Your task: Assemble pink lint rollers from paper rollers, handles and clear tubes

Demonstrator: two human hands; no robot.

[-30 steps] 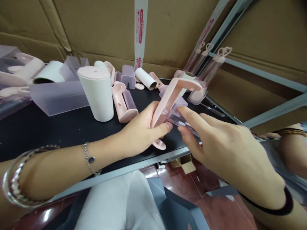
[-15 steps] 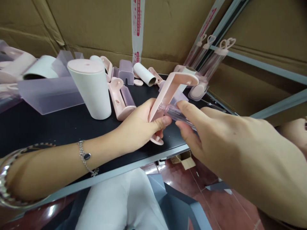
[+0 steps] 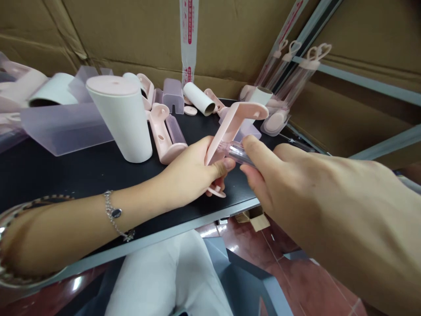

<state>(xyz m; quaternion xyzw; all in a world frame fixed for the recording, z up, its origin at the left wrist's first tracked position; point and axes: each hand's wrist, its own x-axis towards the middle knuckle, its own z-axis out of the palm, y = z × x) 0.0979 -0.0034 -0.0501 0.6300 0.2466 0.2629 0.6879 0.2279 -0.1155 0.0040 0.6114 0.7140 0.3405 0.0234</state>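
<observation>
My left hand (image 3: 194, 175) is closed around the middle of a pink bracket (image 3: 230, 124), whose rounded ends stick out above and below it. Between the thumb and first finger of my right hand (image 3: 289, 184) is a clear pinkish tube-like piece (image 3: 239, 153). The near end of that clear piece meets the bracket's inner face beside my left thumb; its other end is hidden by my right hand. Another pink bracket (image 3: 162, 136) lies on the black tabletop (image 3: 98, 175), left of my left hand.
A white tapered cylinder with a pink lid (image 3: 126, 123) stands at the left, near a translucent purple tray (image 3: 66, 127). Farther back lie a white tube (image 3: 199, 98) and a purple cover (image 3: 173, 94). Clear tubes with heart-shaped loops (image 3: 305, 79) lean against the metal frame at the right.
The bracket has tilted slightly, its upper end a little lower. My right hand still pinches the clear piece, with its fingers in nearly the same place. The whole view has shifted slightly.
</observation>
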